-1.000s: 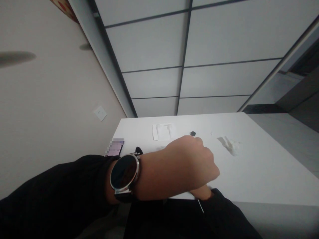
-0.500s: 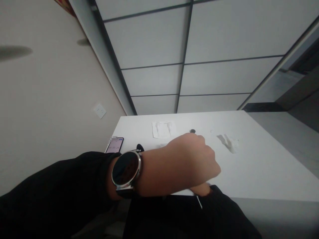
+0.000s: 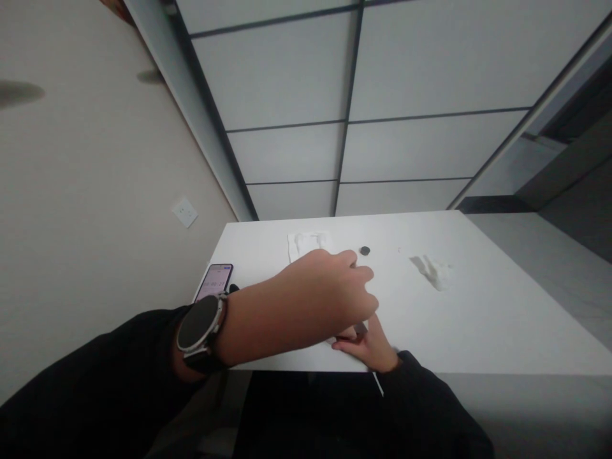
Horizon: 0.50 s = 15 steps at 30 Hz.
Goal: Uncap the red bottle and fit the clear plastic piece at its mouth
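Note:
My left hand [image 3: 335, 287] crosses in front of me with its back to the camera, fingers curled in; what it may hold is hidden. A round watch [image 3: 199, 324] is on its wrist. Below it, near the table's front edge, my right hand [image 3: 375, 344] is closed, with the thumb reaching left. Between the two hands shows a small grey patch [image 3: 361, 327] of something too covered to name. Beyond my left hand lies a white sheet [image 3: 291, 248] with pale lumps on it, partly covered by the hand. A dark round disc [image 3: 364, 250] lies just past the knuckles.
On the white table [image 3: 478, 319], a phone [image 3: 216, 280] with a lit screen lies at the left edge. A crumpled whitish piece [image 3: 431, 273] is at the right, with a tiny ring-like bit [image 3: 399, 250] near it. A wall socket [image 3: 184, 212] and panelled doors [image 3: 401, 153] stand behind.
My left hand and forearm have moved left. More of my right hand now shows beneath it, and the dark disc is fully uncovered. The view has shifted slightly.

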Available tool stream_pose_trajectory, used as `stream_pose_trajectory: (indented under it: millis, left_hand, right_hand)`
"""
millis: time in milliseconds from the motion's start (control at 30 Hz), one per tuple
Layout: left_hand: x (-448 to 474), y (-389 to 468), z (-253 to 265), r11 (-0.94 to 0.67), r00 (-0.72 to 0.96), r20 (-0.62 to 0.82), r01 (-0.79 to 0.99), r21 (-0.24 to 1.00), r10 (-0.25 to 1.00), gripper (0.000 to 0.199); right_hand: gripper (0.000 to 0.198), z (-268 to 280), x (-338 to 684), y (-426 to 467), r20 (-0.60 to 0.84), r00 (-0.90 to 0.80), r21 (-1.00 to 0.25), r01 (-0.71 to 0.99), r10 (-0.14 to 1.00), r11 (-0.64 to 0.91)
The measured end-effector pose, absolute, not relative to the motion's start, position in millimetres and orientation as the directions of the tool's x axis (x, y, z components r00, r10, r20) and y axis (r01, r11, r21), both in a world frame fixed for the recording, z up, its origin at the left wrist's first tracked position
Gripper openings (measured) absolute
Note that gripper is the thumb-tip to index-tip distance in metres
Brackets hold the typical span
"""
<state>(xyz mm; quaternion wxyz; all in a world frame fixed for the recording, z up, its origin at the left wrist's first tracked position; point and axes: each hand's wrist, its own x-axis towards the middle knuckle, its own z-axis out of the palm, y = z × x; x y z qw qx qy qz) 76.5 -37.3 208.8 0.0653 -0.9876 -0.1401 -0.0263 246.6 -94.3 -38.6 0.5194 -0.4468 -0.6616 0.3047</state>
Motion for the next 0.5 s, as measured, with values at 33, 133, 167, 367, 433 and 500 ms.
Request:
stream_pose_trajectory:
  millis: [33, 133, 167, 367, 433, 500]
  left_hand:
    - [73, -36, 210, -0.957, 0.963, 0.05, 0.27, -0.104, 0.267, 0.007]
    - [62, -34, 209, -0.946, 0.946, 0.024, 0.324, -0.009, 0.323, 0.023]
    - [58, -33, 206, -0.937, 0.937, 0.026, 0.348, 0.029, 0.349, 0.03]
    - [18, -29, 171, -0.835, 0.864, 0.061, 0.461, 0.302, 0.499, 0.061]
    - [-1, -30, 155, -0.769, 0.826, 0.068, 0.487, 0.413, 0.559, 0.078]
    - [-21, -29, 136, -0.69, 0.767, 0.1, 0.502, 0.521, 0.634, 0.087]
  right_hand:
    - [0.082, -38, 246, -94, 0.424, -0.064, -0.865, 0.268, 0.904, 0.424]
    - [0.085, -39, 245, -93, 0.456, -0.059, -0.856, 0.243, 0.888, 0.456]
    - [0.087, -41, 245, -93, 0.473, -0.055, -0.849, 0.238, 0.88, 0.471]
    - [0.092, -48, 249, -93, 0.522, -0.095, -0.805, 0.273, 0.848, 0.526]
    - [0.092, -49, 250, -94, 0.522, -0.103, -0.796, 0.298, 0.847, 0.527]
    - [0.092, -49, 251, -94, 0.528, -0.112, -0.786, 0.309, 0.842, 0.535]
